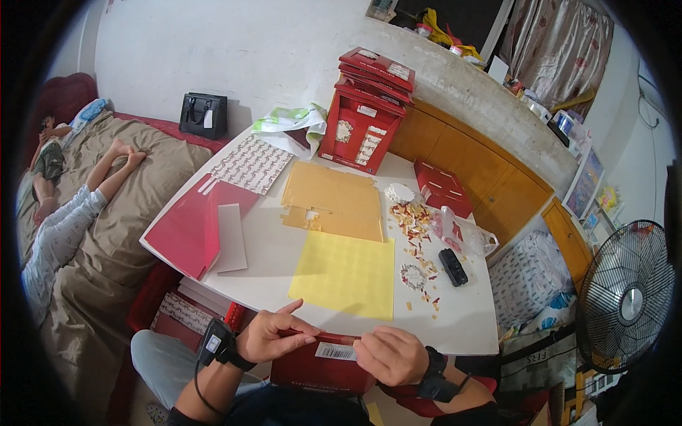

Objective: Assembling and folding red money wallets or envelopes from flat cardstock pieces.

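A dark red cardboard box (320, 375) is held upright against the table's near edge, with a white barcode label (335, 351) near its top edge. At the box's upper left edge my left hand (273, 339) grips it between thumb and fingers, the index finger raised. My right hand (391, 355) is closed at its upper right edge, fingertips beside the label's right end. Whether those fingers also pinch the label cannot be made out. Just beyond the box lies a yellow sheet (344, 273), with a tan cardboard piece (334, 199) behind it.
Stacked red boxes (362, 124) stand at the back. Red sheets (181, 231) and patterned paper (252, 163) lie left. Paper scraps (412, 219), a black object (452, 268) and a plastic bag (465, 234) are right. A fan (629, 302) stands far right; people lie on a bed (121, 206) left.
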Action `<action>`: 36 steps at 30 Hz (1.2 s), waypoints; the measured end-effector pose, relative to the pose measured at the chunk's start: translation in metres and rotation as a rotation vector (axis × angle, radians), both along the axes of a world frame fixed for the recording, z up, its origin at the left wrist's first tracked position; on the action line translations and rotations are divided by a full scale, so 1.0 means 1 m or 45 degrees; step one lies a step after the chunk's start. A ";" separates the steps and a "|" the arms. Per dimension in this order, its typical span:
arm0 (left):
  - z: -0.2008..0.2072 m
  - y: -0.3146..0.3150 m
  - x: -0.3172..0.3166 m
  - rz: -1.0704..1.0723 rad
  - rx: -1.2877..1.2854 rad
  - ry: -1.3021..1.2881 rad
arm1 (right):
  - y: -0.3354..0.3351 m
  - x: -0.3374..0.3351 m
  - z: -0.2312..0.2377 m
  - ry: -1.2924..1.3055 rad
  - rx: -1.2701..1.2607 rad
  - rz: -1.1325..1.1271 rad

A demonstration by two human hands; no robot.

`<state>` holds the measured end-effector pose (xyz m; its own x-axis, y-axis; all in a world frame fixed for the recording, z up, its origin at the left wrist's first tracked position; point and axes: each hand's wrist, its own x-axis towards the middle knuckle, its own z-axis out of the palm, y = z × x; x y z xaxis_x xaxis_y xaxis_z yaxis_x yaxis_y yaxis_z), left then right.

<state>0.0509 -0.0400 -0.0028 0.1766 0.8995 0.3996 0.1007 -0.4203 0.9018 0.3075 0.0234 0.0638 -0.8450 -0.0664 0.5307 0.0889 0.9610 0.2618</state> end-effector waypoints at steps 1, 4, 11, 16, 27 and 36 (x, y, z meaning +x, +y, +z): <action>0.000 0.000 0.000 0.000 0.001 -0.001 | 0.000 0.000 -0.001 0.000 0.000 0.000; -0.002 -0.001 0.000 0.003 -0.007 -0.010 | -0.001 0.000 -0.002 -0.015 -0.009 0.017; 0.001 0.001 0.002 -0.011 0.001 0.013 | -0.002 0.003 0.001 0.006 -0.011 0.002; -0.001 -0.001 0.000 -0.014 -0.004 -0.012 | -0.001 0.001 0.003 0.023 -0.051 -0.003; -0.002 -0.001 0.000 -0.002 -0.003 -0.014 | -0.009 0.000 -0.002 -0.082 -0.173 0.028; 0.004 -0.005 0.004 -0.031 0.022 -0.019 | -0.002 -0.006 0.000 0.170 -0.646 -0.063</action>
